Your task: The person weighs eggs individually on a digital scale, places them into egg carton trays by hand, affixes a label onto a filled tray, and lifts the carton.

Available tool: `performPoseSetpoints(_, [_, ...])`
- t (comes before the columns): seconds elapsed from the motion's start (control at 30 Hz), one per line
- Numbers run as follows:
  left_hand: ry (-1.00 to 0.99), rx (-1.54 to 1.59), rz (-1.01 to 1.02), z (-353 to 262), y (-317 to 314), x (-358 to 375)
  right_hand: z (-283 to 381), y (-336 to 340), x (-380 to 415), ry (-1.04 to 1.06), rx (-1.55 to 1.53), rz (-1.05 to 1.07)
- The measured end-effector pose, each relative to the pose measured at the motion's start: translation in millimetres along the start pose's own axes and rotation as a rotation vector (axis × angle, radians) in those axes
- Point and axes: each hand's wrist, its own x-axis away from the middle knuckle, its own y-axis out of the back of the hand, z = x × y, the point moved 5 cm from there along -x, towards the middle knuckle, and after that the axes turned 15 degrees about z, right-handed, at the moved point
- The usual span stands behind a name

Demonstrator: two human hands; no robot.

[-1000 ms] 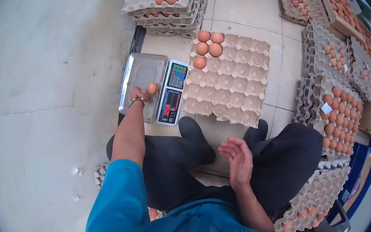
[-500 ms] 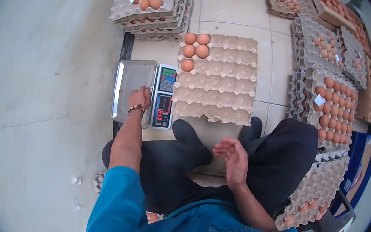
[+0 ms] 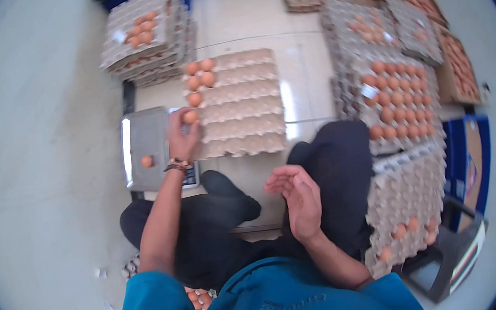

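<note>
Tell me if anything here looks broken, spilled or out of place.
Nothing looks broken or spilled. One egg lies loose on the scale's metal pan, and the left hand holds another egg by the nearly empty tray. The right hand is open and holds nothing.

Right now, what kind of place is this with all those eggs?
Probably an egg shop or storeroom where eggs get sorted. Stacked egg trays stand around the tiled floor, a weighing scale has one egg on it, and the left hand holds an egg by a tray.
</note>
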Motion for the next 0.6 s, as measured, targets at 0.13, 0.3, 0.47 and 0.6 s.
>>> performPoseSetpoints(0.13, [0.055,-0.054,-0.018,4,-13,-3,75,22,60,0.283,0.102,-0.092])
performPoseSetpoints(0.3, [0.012,0.114,0.109,54,-26,-12,127,74,173,0.387,0.347,-0.489])
performPoseSetpoints(0.47, [0.053,-0.081,0.165,21,-22,-7,164,184,303,0.184,0.965,-1.15])
performPoseSetpoints(0.6, [-0.02,-0.026,0.196,-10,-17,-2,184,233,360,-0.209,1.471,-1.285])
